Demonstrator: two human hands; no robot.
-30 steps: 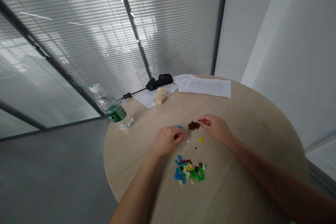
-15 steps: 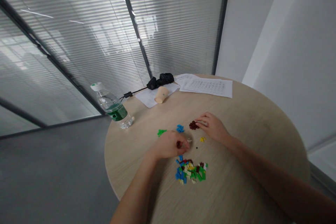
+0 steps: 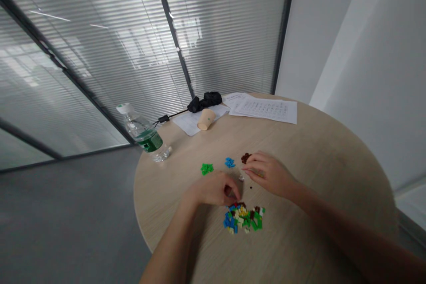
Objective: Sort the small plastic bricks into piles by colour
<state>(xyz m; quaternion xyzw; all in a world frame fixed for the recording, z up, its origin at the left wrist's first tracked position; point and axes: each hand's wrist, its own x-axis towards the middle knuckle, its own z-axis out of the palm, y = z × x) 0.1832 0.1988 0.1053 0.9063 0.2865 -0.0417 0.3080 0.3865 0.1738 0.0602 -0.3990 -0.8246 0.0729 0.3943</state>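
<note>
A mixed pile of small toy bricks [image 3: 242,218] in blue, green, yellow, white, red and brown lies near me on the table. My left hand [image 3: 213,188] reaches down to its far edge, thumb and forefinger curled together; whatever is between the tips is hidden. My right hand [image 3: 271,172] hovers beside the brown bricks [image 3: 245,158], its fingers stretched and a little apart, with nothing visible in them. Green bricks [image 3: 207,168] and blue bricks [image 3: 230,162] form small heaps left of these. A few white bricks [image 3: 241,178] sit between my hands. The yellow heap is mostly covered by my right hand.
One tiny dark piece [image 3: 250,187] lies alone on the round wooden table [image 3: 319,151]. A water bottle [image 3: 146,135] stands at the left edge. Farther back are a paper cup [image 3: 206,119] on its side, a black bundled item [image 3: 204,101] with a cable, and printed sheets [image 3: 266,110].
My left hand has moved nearer, down to the mixed pile, uncovering the green heap. My right hand has drawn back from the brown bricks towards me, over the yellow ones.
</note>
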